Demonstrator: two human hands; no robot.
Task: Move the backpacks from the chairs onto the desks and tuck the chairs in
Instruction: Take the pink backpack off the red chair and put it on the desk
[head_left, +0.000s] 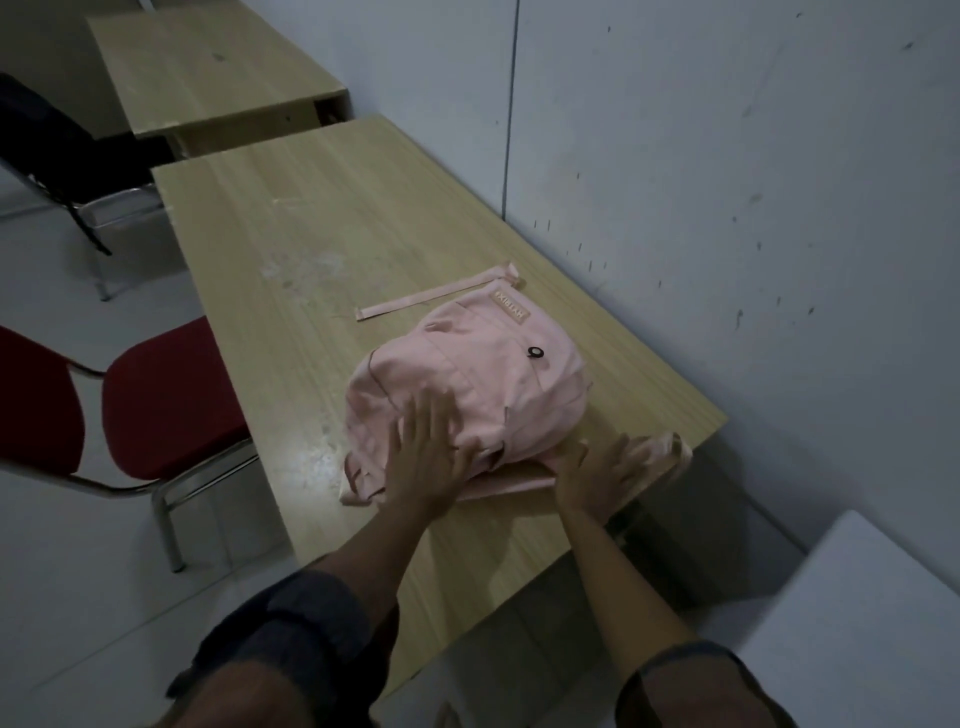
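Left hand (421, 457) spread flat on pink backpack (467, 384); right hand (597, 473) spread on its strap; desk (291, 218) beneath.

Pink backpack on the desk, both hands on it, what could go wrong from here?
1. The backpack lies toward the desk's near right corner, with a strap reaching the edge; a nudge from the right hand could tip it off.
2. The red chair is not yet tucked in, angled out beside the desk, so it may snag a leg when pushed.

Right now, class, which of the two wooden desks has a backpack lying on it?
The nearer light wooden desk: the pink fabric backpack lies on it under both hands. The farther wooden desk has none.
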